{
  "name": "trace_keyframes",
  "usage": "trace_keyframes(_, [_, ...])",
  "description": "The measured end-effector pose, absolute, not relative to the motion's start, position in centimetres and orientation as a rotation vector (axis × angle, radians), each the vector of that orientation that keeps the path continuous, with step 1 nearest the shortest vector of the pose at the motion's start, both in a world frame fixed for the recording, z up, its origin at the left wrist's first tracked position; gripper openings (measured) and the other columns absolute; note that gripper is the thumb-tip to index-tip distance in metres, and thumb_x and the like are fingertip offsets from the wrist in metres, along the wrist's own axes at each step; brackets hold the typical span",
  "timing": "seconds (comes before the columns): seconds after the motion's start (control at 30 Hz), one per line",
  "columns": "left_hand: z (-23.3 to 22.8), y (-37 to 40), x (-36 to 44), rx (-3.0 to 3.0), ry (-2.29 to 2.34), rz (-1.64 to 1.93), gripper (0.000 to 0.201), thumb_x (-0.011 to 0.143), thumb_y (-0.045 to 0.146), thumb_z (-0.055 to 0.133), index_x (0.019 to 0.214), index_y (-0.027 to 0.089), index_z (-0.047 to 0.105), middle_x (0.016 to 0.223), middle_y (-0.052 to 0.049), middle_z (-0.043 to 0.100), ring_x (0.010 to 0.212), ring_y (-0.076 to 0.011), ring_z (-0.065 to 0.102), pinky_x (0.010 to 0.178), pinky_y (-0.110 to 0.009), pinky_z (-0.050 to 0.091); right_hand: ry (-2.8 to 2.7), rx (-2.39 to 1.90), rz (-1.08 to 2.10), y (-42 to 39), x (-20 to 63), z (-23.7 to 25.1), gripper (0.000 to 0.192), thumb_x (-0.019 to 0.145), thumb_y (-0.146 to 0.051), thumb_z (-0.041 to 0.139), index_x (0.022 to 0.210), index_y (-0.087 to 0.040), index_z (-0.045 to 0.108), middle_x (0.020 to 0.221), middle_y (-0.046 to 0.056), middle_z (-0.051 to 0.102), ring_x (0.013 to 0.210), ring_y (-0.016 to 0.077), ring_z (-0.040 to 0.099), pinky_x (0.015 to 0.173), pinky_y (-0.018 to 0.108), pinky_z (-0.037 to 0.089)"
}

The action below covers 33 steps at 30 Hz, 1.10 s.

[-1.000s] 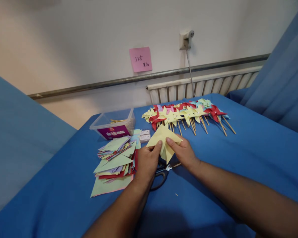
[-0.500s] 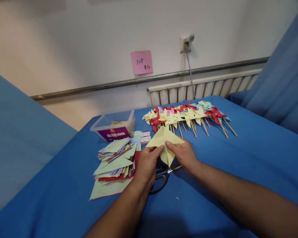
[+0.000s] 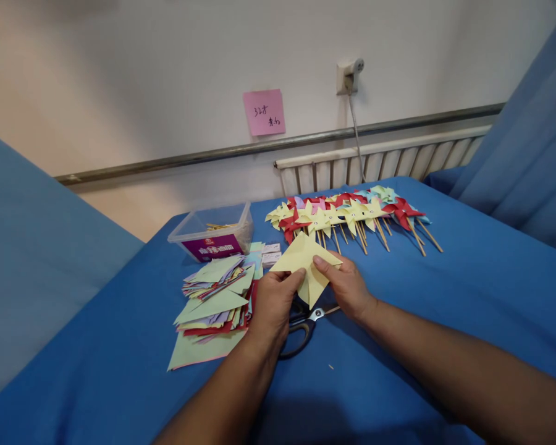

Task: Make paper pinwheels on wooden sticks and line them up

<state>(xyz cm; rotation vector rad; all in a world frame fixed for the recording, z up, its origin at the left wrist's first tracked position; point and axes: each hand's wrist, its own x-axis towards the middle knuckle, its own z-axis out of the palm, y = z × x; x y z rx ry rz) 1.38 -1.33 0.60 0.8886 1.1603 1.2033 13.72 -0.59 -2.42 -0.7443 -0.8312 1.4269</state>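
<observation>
Yellow folded paper (image 3: 306,262) is pinched between my left hand (image 3: 275,303) and my right hand (image 3: 347,285), just above the scissors (image 3: 301,327) on the blue table (image 3: 445,296), beside the paper pile (image 3: 215,296).

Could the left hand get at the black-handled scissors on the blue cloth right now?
Probably yes, once it lets go. The left hand pinches the yellow folded paper, so it is occupied; the black-handled scissors lie just beneath it on the blue cloth, nothing between.
</observation>
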Motion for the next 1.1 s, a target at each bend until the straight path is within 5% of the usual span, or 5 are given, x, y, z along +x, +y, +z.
trace_keyframes(0.33, [0.8,-1.4,1.7,0.842,1.083,1.215,0.039,0.061,0.024,0.079,0.097,0.009,0.072,0.087,-0.012,0.075,0.072,-0.0241,0.07,0.066,-0.031,0.053,-0.847,-0.842,1.402,-0.3,13.7,-2.4,0.042,0.065,-0.045,0.078,0.094,-0.017,0.065,0.078,0.003,0.072,0.064,0.0191,0.066,0.064,0.034,0.054])
trace_keyframes(0.47, [1.5,-1.2,1.5,0.72,0.973,1.249,0.034,0.064,0.016,0.076,0.096,0.006,0.071,0.087,-0.014,0.075,0.072,-0.0224,0.07,0.069,-0.03,0.055,-1.037,-0.816,1.148,-0.2,14.4,-2.4,0.041,0.077,-0.04,0.068,0.113,-0.023,0.058,0.104,0.006,0.068,0.083,0.0204,0.066,0.072,0.035,0.054])
trace_keyframes(0.6, [2.1,-0.7,0.8,0.611,0.897,1.256,0.029,0.067,0.01,0.072,0.096,0.008,0.071,0.09,-0.011,0.075,0.072,-0.0194,0.07,0.068,-0.027,0.056,-1.368,-0.788,0.71,-0.9,15.2,-1.7,0.049,0.081,-0.023,0.059,0.129,-0.032,0.05,0.139,0.006,0.044,0.116,0.0234,0.053,0.09,0.041,0.05])
trace_keyframes(0.8, [2.2,-0.7,0.4,0.569,0.893,1.236,0.031,0.067,0.009,0.07,0.098,0.012,0.071,0.091,-0.007,0.075,0.074,-0.0177,0.069,0.064,-0.024,0.054,-1.777,-0.783,0.314,-2.1,15.4,-0.8,0.032,0.078,-0.018,0.063,0.108,-0.031,0.063,0.148,0.001,0.03,0.134,0.0292,0.033,0.106,0.051,0.035])
trace_keyframes(1.1, [1.3,-1.0,1.1,0.709,0.873,1.208,0.023,0.064,0.016,0.076,0.086,0.011,0.072,0.085,-0.008,0.074,0.07,-0.0152,0.065,0.069,-0.025,0.049,-1.582,-0.88,0.436,-1.1,15.1,-1.5,0.003,0.083,-0.025,0.062,0.081,-0.023,0.064,0.127,0.007,0.051,0.122,0.0255,0.048,0.103,0.044,0.038])
